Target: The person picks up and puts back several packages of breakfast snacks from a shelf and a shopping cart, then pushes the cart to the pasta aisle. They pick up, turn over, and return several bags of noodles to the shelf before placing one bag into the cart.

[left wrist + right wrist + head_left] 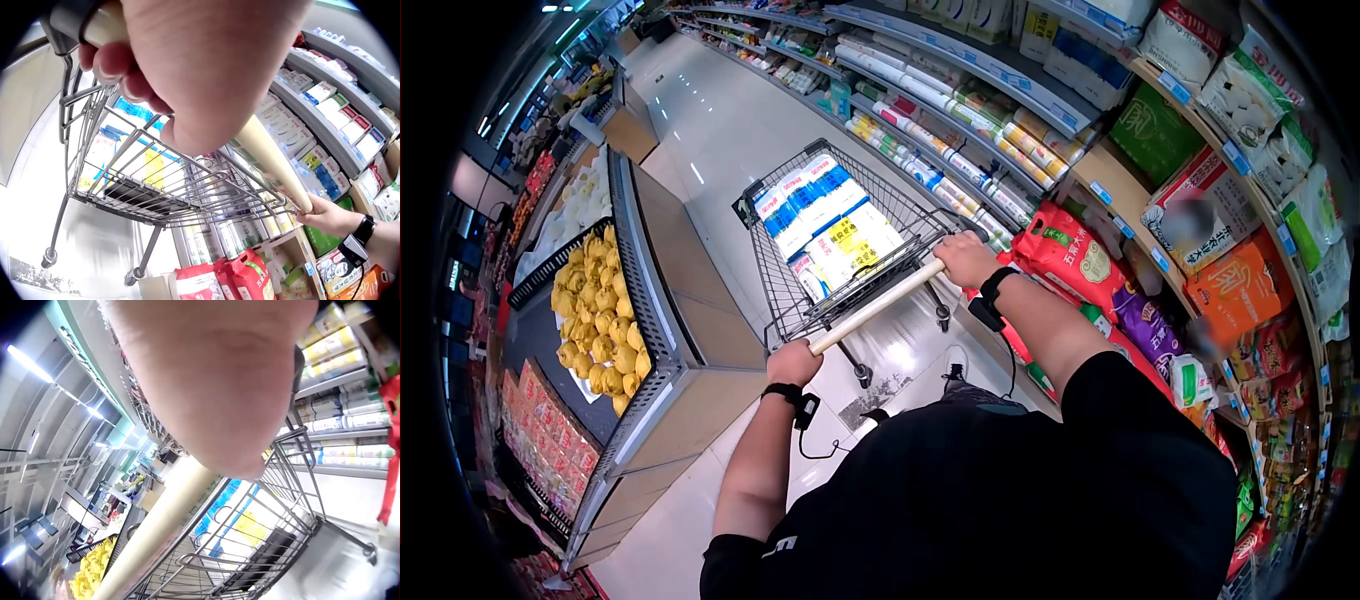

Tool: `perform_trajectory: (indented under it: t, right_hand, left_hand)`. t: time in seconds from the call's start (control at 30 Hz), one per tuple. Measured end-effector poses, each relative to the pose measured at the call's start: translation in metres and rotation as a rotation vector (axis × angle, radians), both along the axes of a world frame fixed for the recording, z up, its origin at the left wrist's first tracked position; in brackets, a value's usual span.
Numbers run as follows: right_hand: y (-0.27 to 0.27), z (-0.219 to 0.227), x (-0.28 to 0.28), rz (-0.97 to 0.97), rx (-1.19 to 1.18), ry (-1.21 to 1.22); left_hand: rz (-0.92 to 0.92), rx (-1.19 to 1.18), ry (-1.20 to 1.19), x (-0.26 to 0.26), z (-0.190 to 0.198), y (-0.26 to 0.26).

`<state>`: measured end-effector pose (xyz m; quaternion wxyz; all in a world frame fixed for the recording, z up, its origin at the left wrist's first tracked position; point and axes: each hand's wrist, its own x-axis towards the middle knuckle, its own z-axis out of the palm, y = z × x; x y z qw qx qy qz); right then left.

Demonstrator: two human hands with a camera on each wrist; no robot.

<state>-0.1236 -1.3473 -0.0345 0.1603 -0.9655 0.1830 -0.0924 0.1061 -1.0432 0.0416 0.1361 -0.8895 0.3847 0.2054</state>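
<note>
Both my hands are on the cream handle [878,308] of a wire shopping cart [772,290]. My left hand [795,363] grips the bar's left end; in the left wrist view its fingertips [110,62] curl round the bar. My right hand [967,260] holds the right end, a strapped-on camera at its wrist. In the right wrist view the near part of that hand [219,381] hides its fingers. White, blue and yellow packs [830,222] lie side by side on the basket floor.
Left of the cart stands a produce display with a crate of yellow fruit [600,315] and a sloped edge [662,330]. Shelves of packaged goods [960,110] run along the right. Red bags [1065,255] stick out near my right arm. The tiled aisle [690,140] stretches ahead.
</note>
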Motion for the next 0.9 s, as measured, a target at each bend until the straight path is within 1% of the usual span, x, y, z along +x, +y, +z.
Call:
perform_trajectory:
  t: [0.1, 0.2, 0.27, 0.33, 0.47, 0.5, 0.6, 0.8, 0.9]
  right_hand:
    - [-0.036, -0.003, 0.014, 0.021, 0.012, 0.008]
    - [-0.072, -0.003, 0.025, 0.03, 0.024, 0.022]
    - [-0.096, -0.003, 0.027, 0.067, 0.013, 0.081]
    - [-0.115, -0.007, 0.025, 0.054, 0.018, 0.028]
    - [-0.152, -0.018, 0.023, 0.061, -0.014, -0.009]
    - [-0.158, -0.02, 0.021, 0.05, 0.002, -0.067]
    - [-0.174, -0.024, 0.012, 0.036, 0.009, -0.124]
    - [-0.206, -0.03, -0.009, -0.002, -0.014, -0.149]
    - [-0.223, -0.032, -0.02, -0.019, -0.024, -0.143]
  left_hand:
    - [0.068, 0.013, 0.027, 0.004, -0.001, -0.031]
    - [0.096, 0.006, 0.026, 0.008, -0.006, -0.063]
    - [0.128, -0.003, 0.04, 0.004, -0.01, -0.081]
    - [0.087, -0.004, 0.076, 0.001, -0.008, -0.098]
    - [0.079, -0.01, 0.073, -0.003, -0.014, -0.13]
    - [0.088, 0.0, 0.092, -0.005, -0.013, -0.138]
    - [0.067, 0.004, 0.154, -0.007, -0.015, -0.154]
    - [0.018, 0.026, 0.232, -0.021, -0.022, -0.188]
    - [-0.006, -0.017, 0.291, -0.03, -0.029, -0.204]
